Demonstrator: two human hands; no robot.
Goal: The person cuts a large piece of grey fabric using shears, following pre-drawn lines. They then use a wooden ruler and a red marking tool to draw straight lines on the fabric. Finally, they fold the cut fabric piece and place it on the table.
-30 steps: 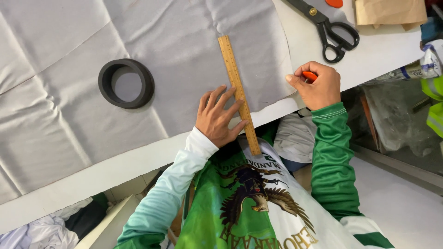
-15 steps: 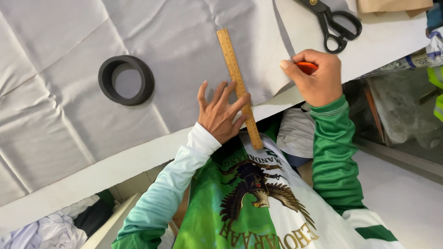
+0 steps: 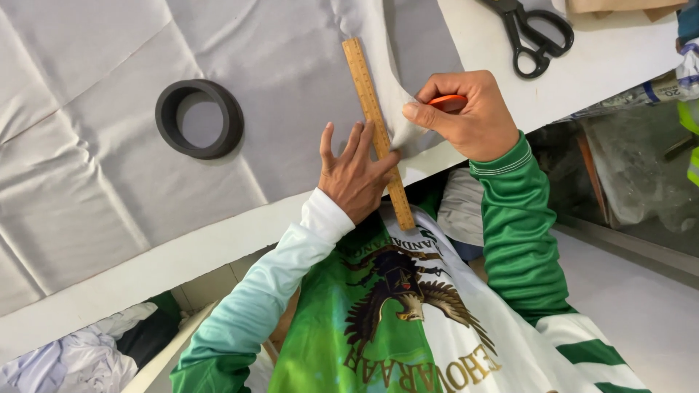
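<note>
Left hand (image 3: pixel 357 175) flat on the wooden ruler (image 3: pixel 377 131), fingers spread; right hand (image 3: pixel 466 116) clamped on something orange (image 3: pixel 445 100), maybe chalk, over grey fabric (image 3: pixel 109 182) on the white counter (image 3: pixel 619 58), frame center.

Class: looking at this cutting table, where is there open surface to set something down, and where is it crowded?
Free: the grey fabric sheet left of and below the black ring, and the white tabletop right of the black scissors. Crowded: around the wooden ruler, where the left hand presses and the right hand lifts fabric.
</note>
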